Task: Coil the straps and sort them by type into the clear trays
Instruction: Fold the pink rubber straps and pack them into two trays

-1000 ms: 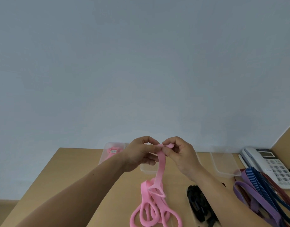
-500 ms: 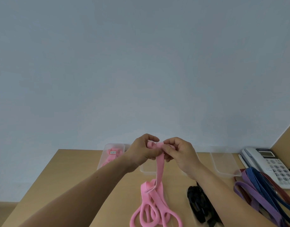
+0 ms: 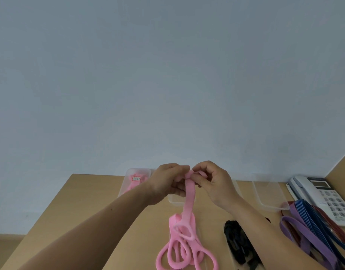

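Observation:
A pink strap (image 3: 188,203) hangs from my two hands down to a loose pile of pink loops on the wooden table (image 3: 93,211). My left hand (image 3: 167,182) and my right hand (image 3: 212,184) both pinch its top end, which is folded into a small roll between the fingertips. A clear tray (image 3: 128,180) at the back left holds pink straps. A second clear tray (image 3: 173,200) lies mostly hidden behind my hands. A third clear tray (image 3: 269,193) stands at the back right.
A black strap bundle (image 3: 237,240) lies under my right forearm. Purple, blue and red straps (image 3: 308,225) are heaped at the right. A white desk phone (image 3: 323,195) sits at the far right by a wooden partition. A pale wall rises behind the table.
Both hands have shifted slightly while rolling the strap's top end; the roll between the fingertips has grown a little and the hanging length has drawn upward.

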Demonstrator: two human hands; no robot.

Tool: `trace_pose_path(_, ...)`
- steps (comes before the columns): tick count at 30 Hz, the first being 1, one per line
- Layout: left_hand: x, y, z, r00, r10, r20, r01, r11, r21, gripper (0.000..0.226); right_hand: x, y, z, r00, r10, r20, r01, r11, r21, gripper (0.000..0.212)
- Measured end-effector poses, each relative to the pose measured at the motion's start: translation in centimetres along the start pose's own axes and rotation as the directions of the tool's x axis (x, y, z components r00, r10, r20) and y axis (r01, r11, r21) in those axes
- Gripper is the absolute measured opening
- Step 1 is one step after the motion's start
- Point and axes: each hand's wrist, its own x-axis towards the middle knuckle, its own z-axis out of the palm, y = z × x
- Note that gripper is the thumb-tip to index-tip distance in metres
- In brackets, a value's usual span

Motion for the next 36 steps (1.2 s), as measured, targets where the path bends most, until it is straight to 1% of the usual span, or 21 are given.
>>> trace_pose_path(3, 0.1, -0.5, -0.2, 0.998, 0.014, -0.069, -0.017, 0.999, -0.042, 0.020, -0.2, -0.1, -0.1, 0.999, 0.017, 0.035, -0.016, 1.000, -0.007, 0.017)
trace_pose_path(5, 0.2, -0.7, -0.3, 0.994, 0.044, -0.102, -0.050, 0.997, -0.053, 0.022, -0.3, -0.2, -0.3, 0.997, 0.056, 0.050, -0.060, 0.996, 0.071, 0.016)
trace_pose_path(7, 0.4, -0.9, -0.4, 0.987, 0.091, -0.132, -0.096, 0.995, -0.036, 0.021, -0.3, -0.3, -0.4, 0.993, 0.098, 0.062, -0.106, 0.982, 0.154, 0.010)
trace_pose_path(8, 0.5, -1.0, -0.5, 0.984, 0.114, -0.138, -0.118, 0.993, -0.023, 0.021, -0.3, -0.4, -0.4, 0.990, 0.121, 0.066, -0.130, 0.978, 0.165, 0.007)
trace_pose_path(11, 0.5, -1.1, -0.3, 0.982, 0.160, -0.099, -0.160, 0.987, 0.005, 0.027, 0.0, -0.4, -0.2, 0.980, 0.185, 0.070, -0.191, 0.976, 0.102, 0.010)
trace_pose_path(13, 0.5, -1.4, -0.2, 0.980, 0.174, -0.098, -0.170, 0.984, 0.046, 0.033, 0.1, -0.2, -0.2, 0.980, 0.190, 0.064, -0.195, 0.977, 0.089, 0.008)
trace_pose_path(16, 0.7, -1.6, -0.2, 0.982, 0.127, -0.141, -0.123, 0.992, 0.041, 0.044, 0.1, 0.1, -0.5, 0.988, 0.152, 0.028, -0.153, 0.986, 0.067, 0.001)
trace_pose_path(17, 0.7, -1.5, -0.3, 0.987, 0.101, -0.126, -0.098, 0.995, 0.028, 0.041, 0.0, 0.2, -0.5, 0.991, 0.132, 0.013, -0.132, 0.990, 0.054, 0.001)
trace_pose_path(19, 0.5, -1.2, -0.3, 0.995, 0.046, -0.088, -0.041, 0.998, 0.058, 0.032, 0.0, 0.3, -0.5, 0.995, 0.097, -0.013, -0.097, 0.995, 0.028, 0.004)
trace_pose_path(22, 0.3, -0.7, -0.3, 0.998, -0.017, -0.065, 0.023, 0.995, 0.096, 0.033, -0.1, 0.4, -0.4, 0.997, 0.065, -0.041, -0.064, 0.998, 0.012, 0.009)
trace_pose_path(25, 0.3, -0.3, -0.4, 0.998, -0.056, -0.033, 0.058, 0.997, 0.057, 0.038, -0.2, 0.4, -0.2, 0.998, 0.047, -0.041, -0.046, 0.999, 0.005, 0.013)
trace_pose_path(27, 0.2, -0.1, -0.5, 0.997, -0.081, -0.013, 0.081, 0.997, -0.004, 0.039, -0.1, 0.4, -0.2, 0.999, 0.042, -0.029, -0.042, 0.999, 0.016, 0.015)
trace_pose_path(30, 0.2, -0.1, -0.6, 0.997, -0.072, -0.014, 0.071, 0.995, -0.065, 0.033, -0.1, 0.2, -0.2, 0.999, 0.036, 0.000, -0.036, 0.999, 0.036, 0.021)
trace_pose_path(32, 0.4, -0.2, -0.5, 0.998, -0.052, -0.039, 0.048, 0.995, -0.088, 0.036, -0.1, 0.1, -0.2, 0.999, 0.050, 0.021, -0.051, 0.997, 0.056, 0.024)
trace_pose_path(34, 0.5, -0.4, -0.5, 0.997, -0.018, -0.071, 0.010, 0.994, -0.108, 0.038, -0.1, 0.0, -0.2, 0.997, 0.070, 0.035, -0.073, 0.993, 0.097, 0.025)
trace_pose_path(36, 0.5, -0.6, -0.5, 0.996, 0.031, -0.088, -0.042, 0.991, -0.127, 0.035, 0.0, 0.0, -0.2, 0.994, 0.108, 0.032, -0.111, 0.983, 0.145, 0.022)
